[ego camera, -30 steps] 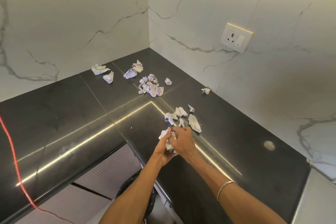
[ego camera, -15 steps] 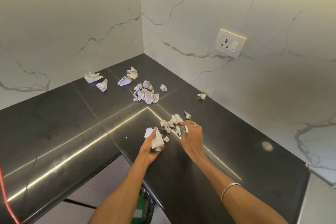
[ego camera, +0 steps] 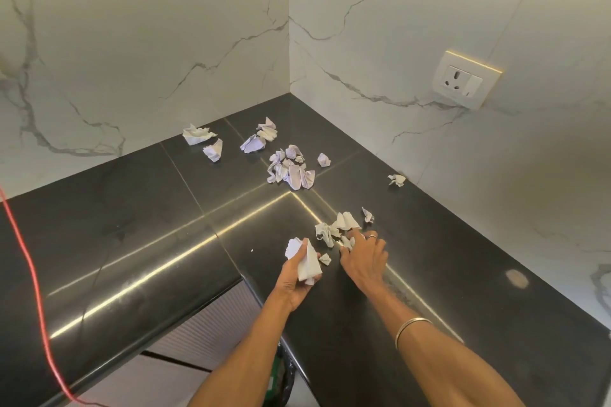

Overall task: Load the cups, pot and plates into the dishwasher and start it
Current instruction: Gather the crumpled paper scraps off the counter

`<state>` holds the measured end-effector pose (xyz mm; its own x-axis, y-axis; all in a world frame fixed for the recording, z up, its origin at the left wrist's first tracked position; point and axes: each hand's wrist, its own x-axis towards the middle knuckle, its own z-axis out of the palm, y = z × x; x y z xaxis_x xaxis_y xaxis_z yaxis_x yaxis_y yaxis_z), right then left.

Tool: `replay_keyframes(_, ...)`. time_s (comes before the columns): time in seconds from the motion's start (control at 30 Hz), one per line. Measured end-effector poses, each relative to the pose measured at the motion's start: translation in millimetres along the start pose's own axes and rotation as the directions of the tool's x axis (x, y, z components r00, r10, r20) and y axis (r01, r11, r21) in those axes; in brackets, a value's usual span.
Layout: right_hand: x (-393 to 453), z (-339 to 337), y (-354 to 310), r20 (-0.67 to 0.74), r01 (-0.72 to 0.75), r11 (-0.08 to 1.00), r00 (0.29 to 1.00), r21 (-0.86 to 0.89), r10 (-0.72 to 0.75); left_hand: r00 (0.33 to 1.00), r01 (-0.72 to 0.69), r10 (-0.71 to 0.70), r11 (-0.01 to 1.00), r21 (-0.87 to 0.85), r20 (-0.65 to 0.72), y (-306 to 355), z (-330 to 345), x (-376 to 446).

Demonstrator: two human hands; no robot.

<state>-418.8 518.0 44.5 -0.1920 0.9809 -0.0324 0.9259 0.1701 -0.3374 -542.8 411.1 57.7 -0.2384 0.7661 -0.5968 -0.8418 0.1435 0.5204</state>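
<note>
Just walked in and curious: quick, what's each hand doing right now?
Left hand: grips a wad of crumpled paper.
Right hand: open, holding nothing, fingers spread on paper scraps on the counter.

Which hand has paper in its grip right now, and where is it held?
The left hand holds a paper wad around its lower end. The right hand only touches scraps.

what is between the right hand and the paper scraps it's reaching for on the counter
Nothing visible. The right hand already has its fingers at the nearest paper scraps on the black counter. The left hand holds a paper wad off to the side, clear of that reach.
</note>
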Motion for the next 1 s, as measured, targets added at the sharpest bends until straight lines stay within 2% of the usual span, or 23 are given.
replay_keyframes(0.17,-2.8,6.3,0.6,-0.024,0.071,0.997,0.997,-0.035,-0.072,1.0,0.006,-0.007,1.0,0.024,0.021,0.6,-0.3,4.8)
replay_keyframes(0.27,-5.0,3.0,8.4,-0.033,0.089,0.987,0.996,0.135,-0.086,1.0,0.008,-0.009,1.0,0.018,0.025,1.7,-1.7,7.1)
replay_keyframes(0.33,-9.6,2.1,11.2,-0.024,0.149,0.969,0.989,0.198,-0.147,0.999,0.011,-0.011,1.0,0.009,0.03,1.9,-2.2,7.5)
replay_keyframes(0.53,-30.3,16.3,2.5,0.051,0.387,0.917,0.918,0.095,-0.393,0.996,0.001,-0.002,1.0,0.007,0.087,1.3,-4.8,6.0)
replay_keyframes(0.6,-36.3,20.4,-2.9,0.078,0.428,0.903,0.899,0.045,-0.43,0.997,0.007,-0.008,1.0,0.008,0.081,-0.2,-8.0,6.2)
replay_keyframes(0.77,-45.2,22.1,-10.6,0.092,0.419,0.907,0.906,-0.053,-0.413,0.996,0.001,0.0,1.0,-0.018,0.084,-2.3,-17.1,-0.7)
replay_keyframes(0.9,-49.8,19.4,-11.0,0.114,0.343,0.937,0.936,-0.073,-0.333,0.999,-0.014,0.014,1.0,-0.016,0.041,-5.7,-27.4,-6.2)
replay_keyframes(1.0,-53.5,15.3,-10.1,0.123,0.237,0.971,0.964,0.022,-0.237,1.0,-0.016,0.016,1.0,-0.022,-0.01,-8.8,-36.0,-10.6)
